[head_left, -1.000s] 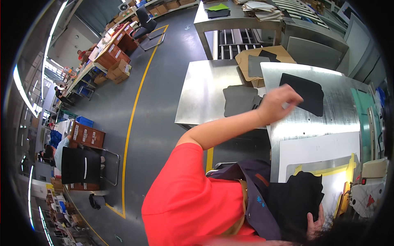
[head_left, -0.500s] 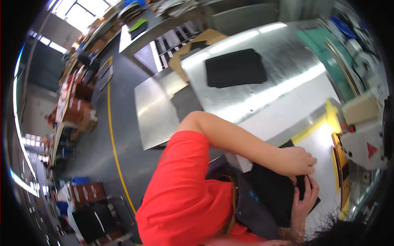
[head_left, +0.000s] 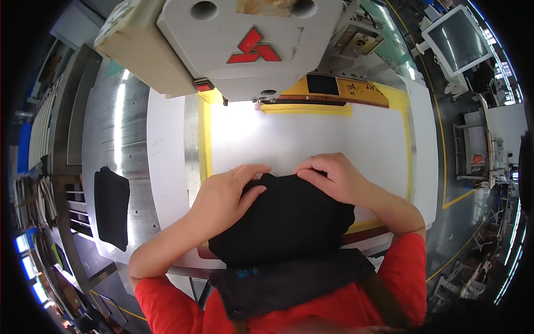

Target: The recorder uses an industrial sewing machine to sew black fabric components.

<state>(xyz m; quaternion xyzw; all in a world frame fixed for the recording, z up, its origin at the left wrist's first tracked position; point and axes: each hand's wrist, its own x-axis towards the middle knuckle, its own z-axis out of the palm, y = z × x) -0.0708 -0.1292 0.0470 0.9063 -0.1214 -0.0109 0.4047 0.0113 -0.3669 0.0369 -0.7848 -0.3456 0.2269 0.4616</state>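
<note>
A black fabric piece (head_left: 286,220) spans the space in front of my body, its near part by the dark apron (head_left: 289,281). My left hand (head_left: 225,195) pinches its upper left edge, thumb and fingers bent around the cloth. At the upper right edge, my right hand (head_left: 334,175) has thumb and forefinger closed on the same piece. Between the hands the far edge of the cloth peaks slightly. Beyond it lies the white work surface (head_left: 311,139) bordered with yellow tape, under the head of a large grey-white sewing machine (head_left: 245,61).
A wooden-brown clamp bar (head_left: 364,93) with yellow edging crosses below the machine head. On the metal table at left rests a stack of black fabric pieces (head_left: 111,209). A monitor (head_left: 456,40) stands at far right, and shelving (head_left: 80,211) at far left.
My view has swung from the left-hand tables round to the machine. My hands, close together on the black fabric before, are now apart along its far edge.
</note>
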